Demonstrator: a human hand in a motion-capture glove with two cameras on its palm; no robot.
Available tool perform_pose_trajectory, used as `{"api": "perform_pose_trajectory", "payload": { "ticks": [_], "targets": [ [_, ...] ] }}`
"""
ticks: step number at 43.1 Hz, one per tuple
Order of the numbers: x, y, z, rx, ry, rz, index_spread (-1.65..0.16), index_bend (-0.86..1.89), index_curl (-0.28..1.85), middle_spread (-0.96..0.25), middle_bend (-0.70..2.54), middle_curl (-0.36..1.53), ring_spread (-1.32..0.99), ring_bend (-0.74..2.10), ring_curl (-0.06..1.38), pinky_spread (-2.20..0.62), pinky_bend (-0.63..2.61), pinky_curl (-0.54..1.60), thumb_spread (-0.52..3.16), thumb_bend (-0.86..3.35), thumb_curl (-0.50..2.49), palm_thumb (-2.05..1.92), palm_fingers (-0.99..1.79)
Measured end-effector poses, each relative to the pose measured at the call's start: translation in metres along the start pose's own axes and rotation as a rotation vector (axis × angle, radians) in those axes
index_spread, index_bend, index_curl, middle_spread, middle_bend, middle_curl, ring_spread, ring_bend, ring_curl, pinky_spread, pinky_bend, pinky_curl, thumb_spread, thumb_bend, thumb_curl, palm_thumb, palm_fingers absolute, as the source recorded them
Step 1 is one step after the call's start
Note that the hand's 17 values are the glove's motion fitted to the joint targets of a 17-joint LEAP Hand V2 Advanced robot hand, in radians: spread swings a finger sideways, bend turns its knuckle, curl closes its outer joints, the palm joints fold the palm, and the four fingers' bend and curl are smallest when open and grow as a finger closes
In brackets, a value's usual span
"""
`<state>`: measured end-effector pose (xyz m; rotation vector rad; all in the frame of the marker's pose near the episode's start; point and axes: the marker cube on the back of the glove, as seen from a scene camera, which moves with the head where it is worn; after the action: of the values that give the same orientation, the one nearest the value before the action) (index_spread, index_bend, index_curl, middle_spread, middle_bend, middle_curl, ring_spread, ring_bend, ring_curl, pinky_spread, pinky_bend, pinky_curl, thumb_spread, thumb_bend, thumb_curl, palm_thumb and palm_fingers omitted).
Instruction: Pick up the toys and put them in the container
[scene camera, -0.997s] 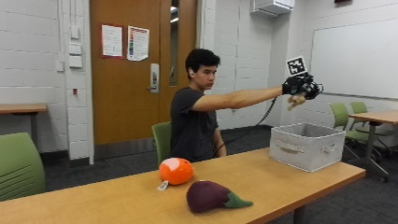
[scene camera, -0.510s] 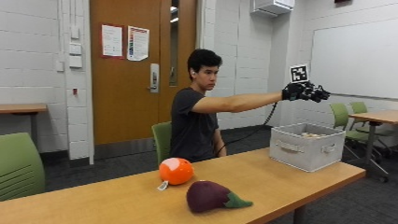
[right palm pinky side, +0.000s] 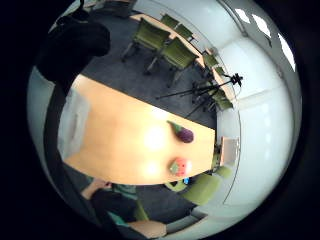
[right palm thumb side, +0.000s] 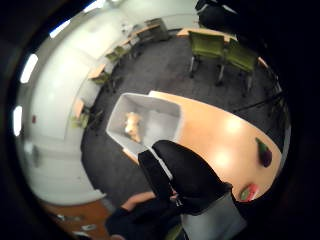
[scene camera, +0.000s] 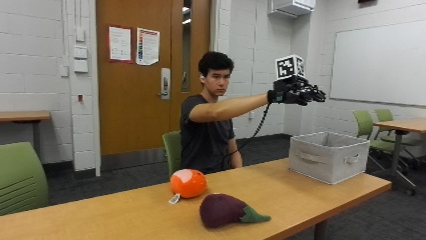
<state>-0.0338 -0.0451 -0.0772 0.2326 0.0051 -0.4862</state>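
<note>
On the near edge of the bench (scene camera: 293, 192) lies a purple eggplant toy (scene camera: 225, 210), green stem pointing toward the container. Just behind it sits an orange-and-white round toy (scene camera: 188, 183) with a small tag hanging down. Both look like plush, so probably light, soft and not slippery; a whole-hand hold round the fat middle of each should do. Farther along, at the bench's far end, stands the grey fabric container (scene camera: 327, 156), and the thumb-side palm view shows a pale toy (right palm thumb side: 133, 126) already inside. Above it, well clear, hovers the gloved right hand (scene camera: 296, 93), fingers spread and relaxed, holding nothing.
</note>
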Motion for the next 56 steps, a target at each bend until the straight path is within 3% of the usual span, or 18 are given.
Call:
{"api": "perform_pose_trajectory", "payload": {
  "ticks": [2,5,17,27,45,52,55,56],
  "targets": [
    [0.039,0.005,0.005,-0.001,0.122,0.165,-0.37,0.14,0.45,-0.15,0.30,0.55,-0.22,0.62,0.34,-0.11,1.02,0.38,1.17,-0.06,0.38,-0.07,0.08],
    [0.079,0.021,0.008,-0.004,0.179,0.277,-0.37,0.14,0.44,-0.15,0.34,0.56,-0.23,0.62,0.35,-0.11,1.00,0.36,1.16,-0.07,0.35,-0.09,0.09],
    [0.236,0.086,0.047,-0.064,0.238,0.485,-0.37,0.19,0.44,-0.21,0.43,0.56,-0.29,0.58,0.32,-0.09,0.88,0.33,1.05,-0.10,0.27,-0.14,0.12],
    [0.335,0.137,0.122,-0.146,0.210,0.637,-0.39,0.21,0.46,-0.25,0.43,0.54,-0.33,0.50,0.30,-0.09,0.80,0.31,0.95,-0.13,0.21,-0.18,0.09],
    [0.386,0.191,0.250,-0.351,0.089,0.737,-0.35,0.05,0.40,-0.26,0.26,0.47,-0.33,0.36,0.27,-0.05,0.82,0.33,0.83,-0.13,0.16,-0.19,-0.15],
    [0.390,0.199,0.270,-0.366,0.097,0.749,-0.32,0.02,0.31,-0.23,0.19,0.45,-0.29,0.30,0.27,-0.02,0.79,0.33,0.81,-0.12,0.16,-0.16,-0.27],
    [0.391,0.200,0.271,-0.347,0.096,0.766,-0.31,0.15,0.32,-0.21,0.16,0.43,-0.28,0.26,0.27,-0.03,0.76,0.32,0.82,-0.08,0.17,-0.09,-0.16],
    [0.391,0.200,0.271,-0.340,0.097,0.772,-0.33,0.35,0.38,-0.21,0.13,0.42,-0.29,0.22,0.26,-0.04,0.70,0.31,0.85,-0.05,0.18,-0.04,-0.03]
  ]
}}
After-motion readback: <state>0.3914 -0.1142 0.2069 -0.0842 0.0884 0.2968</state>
